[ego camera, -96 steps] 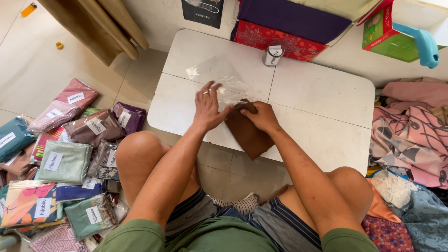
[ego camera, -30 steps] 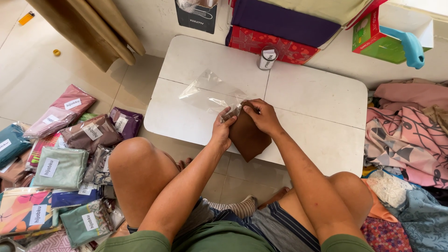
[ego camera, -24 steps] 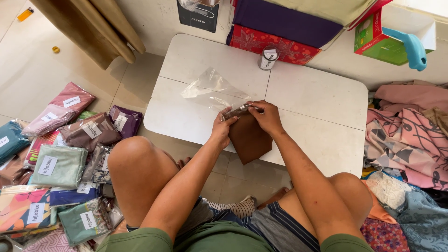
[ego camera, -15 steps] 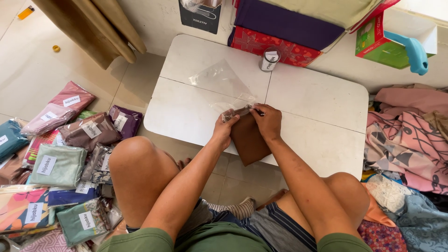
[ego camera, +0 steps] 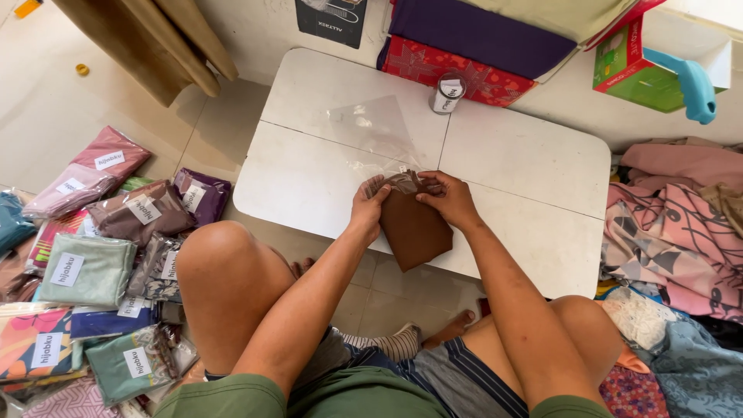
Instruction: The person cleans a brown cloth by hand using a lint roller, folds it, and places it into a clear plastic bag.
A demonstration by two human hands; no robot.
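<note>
A folded brown cloth [ego camera: 414, 229] lies at the near edge of a low white table [ego camera: 534, 170], its lower corner hanging over the edge. A clear plastic bag [ego camera: 373, 128] stretches away from it across the table, with the cloth's top end inside the bag's mouth. My left hand [ego camera: 367, 209] grips the bag mouth and cloth at the left. My right hand [ego camera: 449, 198] pinches the bag mouth and cloth at the right.
A tape roll [ego camera: 446, 94] stands at the table's far side. Behind it lie red and purple fabric packs [ego camera: 464, 46] and a green box [ego camera: 628, 66]. Several bagged, labelled cloths [ego camera: 93, 232] are piled on the floor at left, loose patterned fabrics [ego camera: 673, 224] at right.
The clear bag, lifted and crumpled a second ago, now lies flat and stretched on the table. Both hands have moved onto the cloth's top edge at the bag mouth.
</note>
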